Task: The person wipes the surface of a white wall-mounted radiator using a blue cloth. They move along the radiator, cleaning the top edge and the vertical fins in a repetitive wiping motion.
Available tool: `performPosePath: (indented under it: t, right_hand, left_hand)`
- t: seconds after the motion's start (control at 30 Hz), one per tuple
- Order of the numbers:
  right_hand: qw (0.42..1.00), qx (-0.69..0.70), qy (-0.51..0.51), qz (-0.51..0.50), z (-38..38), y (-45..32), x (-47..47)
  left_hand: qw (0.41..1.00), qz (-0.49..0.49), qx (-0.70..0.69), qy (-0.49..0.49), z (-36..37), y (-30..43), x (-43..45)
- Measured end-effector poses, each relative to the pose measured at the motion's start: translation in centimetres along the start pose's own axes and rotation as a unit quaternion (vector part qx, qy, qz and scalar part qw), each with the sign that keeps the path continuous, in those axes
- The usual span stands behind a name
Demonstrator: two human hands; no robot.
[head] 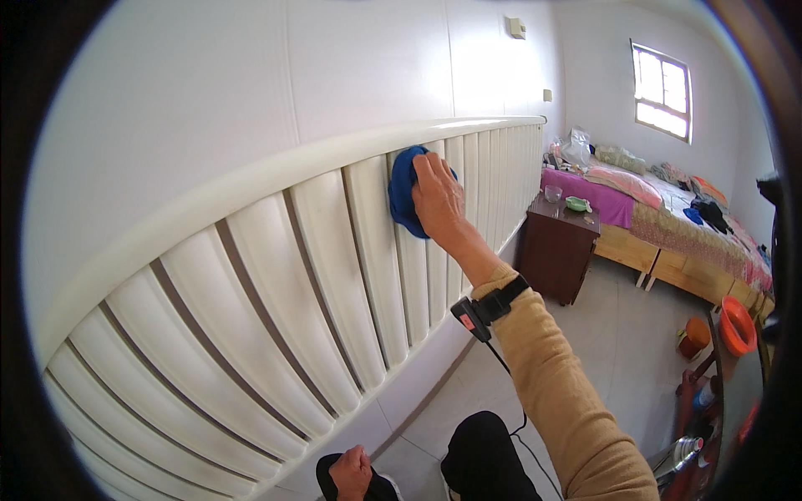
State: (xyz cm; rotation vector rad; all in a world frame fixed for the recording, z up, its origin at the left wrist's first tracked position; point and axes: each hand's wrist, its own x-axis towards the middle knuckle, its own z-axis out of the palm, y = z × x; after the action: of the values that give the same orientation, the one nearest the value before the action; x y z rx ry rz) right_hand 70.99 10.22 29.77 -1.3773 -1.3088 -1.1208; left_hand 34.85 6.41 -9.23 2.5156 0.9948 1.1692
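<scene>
My right hand (pixel 440 197) presses a blue cloth (pixel 406 193) against the upper part of a white wall radiator (pixel 326 232) with vertical fins, just under its top rail. A black strap with a small device sits around that wrist, and a cable hangs from it. Low in the view, my left hand (pixel 352 471) is curled into a fist over my dark-clad knee, with nothing seen in it.
Beyond the radiator's far end stands a dark bedside cabinet (pixel 557 250) with a glass cup (pixel 552 193) and a green bowl (pixel 577 203). A bed (pixel 677 225) lies behind it. At right, an orange basin (pixel 737 325) rests on a table (pixel 739 388).
</scene>
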Motion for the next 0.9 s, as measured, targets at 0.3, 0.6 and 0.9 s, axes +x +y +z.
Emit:
performPosePath:
  t: [0.3,0.6,0.9]
  right_hand:
    - [0.968,0.042,-0.247,0.005,-3.2,-0.7,-5.6]
    - [0.989,0.141,0.031,0.016,-0.5,-8.3,2.5]
    - [0.965,0.102,-0.22,-0.1,-1.3,-7.5,-10.5]
  left_hand:
    - [0.999,-0.005,-0.028,0.031,-0.5,0.4,-0.1]
    - [0.999,-0.011,-0.032,0.042,-0.2,0.0,-0.2]
    - [1.0,0.004,-0.007,0.029,0.1,0.2,0.0]
